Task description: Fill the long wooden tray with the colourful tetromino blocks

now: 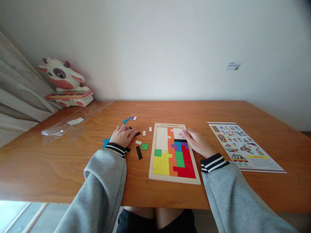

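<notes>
My left hand (122, 136) is at the loose puzzle pieces left of the board, its fingers closed across the middle of a black bar-shaped puzzle piece (138, 133). Part of that piece is hidden under the fingers. A blue piece (106, 142) sticks out beside the wrist. The wooden puzzle board (175, 181) holds yellow, orange, red, green, blue, purple and black pieces in its lower part and along a middle column. On the board's upper right lies my right hand (198, 142), fingers stretched forward over the bare area above a fitted black piece (180, 140).
Around the left hand are another black bar (139, 152), a green square (144, 146), small white pieces (144, 133), and blue (125, 121) and purple (132, 118) pieces. A printed sheet (245, 145) lies right. Back left are a clear plastic bag (80, 121) and a cow toy (65, 82).
</notes>
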Demonstrator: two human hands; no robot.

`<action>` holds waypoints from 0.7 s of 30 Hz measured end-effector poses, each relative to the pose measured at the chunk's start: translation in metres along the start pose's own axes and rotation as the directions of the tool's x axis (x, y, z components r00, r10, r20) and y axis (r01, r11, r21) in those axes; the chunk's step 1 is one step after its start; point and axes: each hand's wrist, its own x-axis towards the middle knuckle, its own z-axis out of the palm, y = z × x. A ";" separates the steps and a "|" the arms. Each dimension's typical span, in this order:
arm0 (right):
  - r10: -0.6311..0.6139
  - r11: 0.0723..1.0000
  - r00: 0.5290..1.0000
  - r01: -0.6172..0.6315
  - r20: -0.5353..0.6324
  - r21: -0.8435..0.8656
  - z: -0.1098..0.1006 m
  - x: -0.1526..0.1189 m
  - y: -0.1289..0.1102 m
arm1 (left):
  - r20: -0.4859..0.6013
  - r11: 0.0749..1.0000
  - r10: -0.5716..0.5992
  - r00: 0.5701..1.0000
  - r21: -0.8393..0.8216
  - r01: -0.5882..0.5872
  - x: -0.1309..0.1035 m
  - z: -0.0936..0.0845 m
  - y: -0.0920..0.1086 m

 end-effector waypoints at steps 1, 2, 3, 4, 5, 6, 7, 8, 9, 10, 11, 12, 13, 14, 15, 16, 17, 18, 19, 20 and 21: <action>-0.001 1.000 1.000 0.001 0.005 0.002 0.000 0.000 0.000 | 0.003 1.000 0.002 1.000 -0.015 -0.002 0.000 0.001 -0.001; -0.001 1.000 1.000 0.001 0.008 0.004 0.000 0.000 -0.001 | 0.001 0.999 0.008 1.000 -0.038 -0.008 0.000 0.002 -0.002; -0.003 1.000 1.000 0.002 0.010 0.005 0.000 0.000 -0.001 | -0.002 0.998 0.017 1.000 -0.066 -0.017 0.000 0.003 -0.003; -0.003 1.000 1.000 0.003 0.008 0.004 -0.001 0.000 -0.001 | -0.007 0.995 0.026 1.000 -0.095 -0.027 0.001 0.004 -0.004; -0.005 1.000 1.000 0.005 0.003 0.000 -0.001 0.000 -0.002 | -0.010 0.992 0.034 0.999 -0.122 -0.035 0.001 0.005 -0.005; -0.007 1.000 1.000 0.007 -0.002 -0.004 -0.001 0.000 -0.002 | -0.011 0.989 0.041 0.999 -0.145 -0.042 0.002 0.004 -0.006; -0.009 1.000 1.000 0.009 -0.004 -0.008 -0.001 0.000 -0.002 | -0.009 0.985 0.050 0.999 -0.163 -0.051 0.002 0.004 -0.007; -0.009 1.000 1.000 0.009 -0.004 -0.011 -0.001 0.001 -0.003 | -0.002 0.982 0.063 0.998 -0.178 -0.062 0.003 0.003 -0.008; -0.009 1.000 1.000 0.009 -0.002 -0.014 -0.001 0.001 -0.003 | 0.010 0.979 0.079 0.997 -0.191 -0.076 0.003 0.002 -0.008; -0.008 1.000 1.000 0.008 0.002 -0.017 -0.001 0.001 -0.003 | 0.025 0.975 0.096 0.995 -0.202 -0.089 0.004 0.000 -0.009; -0.008 1.000 1.000 0.008 0.005 -0.020 -0.001 0.001 -0.003 | 0.042 0.972 0.110 0.993 -0.212 -0.099 0.004 -0.001 -0.009; -0.007 1.000 1.000 0.007 0.007 -0.023 -0.001 0.001 -0.003 | 0.058 0.970 0.119 0.991 -0.222 -0.104 0.004 -0.002 -0.010; -0.005 1.000 1.000 0.005 0.008 -0.026 -0.001 0.001 -0.003 | 0.072 0.967 0.126 0.989 -0.231 -0.106 0.004 -0.002 -0.010; -0.002 1.000 1.000 0.002 0.009 -0.029 -0.001 0.001 -0.003 | 0.081 0.965 0.130 0.988 -0.239 -0.107 0.005 -0.002 -0.011; 0.001 1.000 1.000 -0.001 0.012 -0.032 -0.001 0.001 -0.003 | 0.085 0.963 0.133 0.987 -0.245 -0.109 0.005 -0.002 -0.011; 0.004 0.999 1.000 -0.004 0.013 -0.034 -0.001 0.001 -0.003 | 0.085 0.962 0.135 0.987 -0.250 -0.110 0.005 -0.002 -0.011; 0.006 0.999 1.000 -0.006 0.013 -0.035 -0.001 0.000 -0.003 | 0.082 0.961 0.136 0.987 -0.254 -0.111 0.005 -0.002 -0.011; 0.007 0.999 1.000 -0.007 0.014 -0.036 -0.001 0.000 -0.003 | 0.079 0.960 0.135 0.988 -0.256 -0.111 0.004 -0.001 -0.011; 0.007 0.999 1.000 -0.007 0.014 -0.037 -0.001 0.000 -0.003 | 0.078 0.960 0.132 0.988 -0.257 -0.108 0.004 -0.001 -0.010; 0.005 0.999 1.000 -0.005 0.013 -0.037 -0.001 0.000 -0.003 | 0.077 0.961 0.128 0.989 -0.255 -0.105 0.004 -0.001 -0.010; 0.003 0.999 1.000 -0.002 0.011 -0.036 -0.001 0.000 -0.002 | 0.075 0.962 0.124 0.989 -0.253 -0.102 0.004 -0.001 -0.009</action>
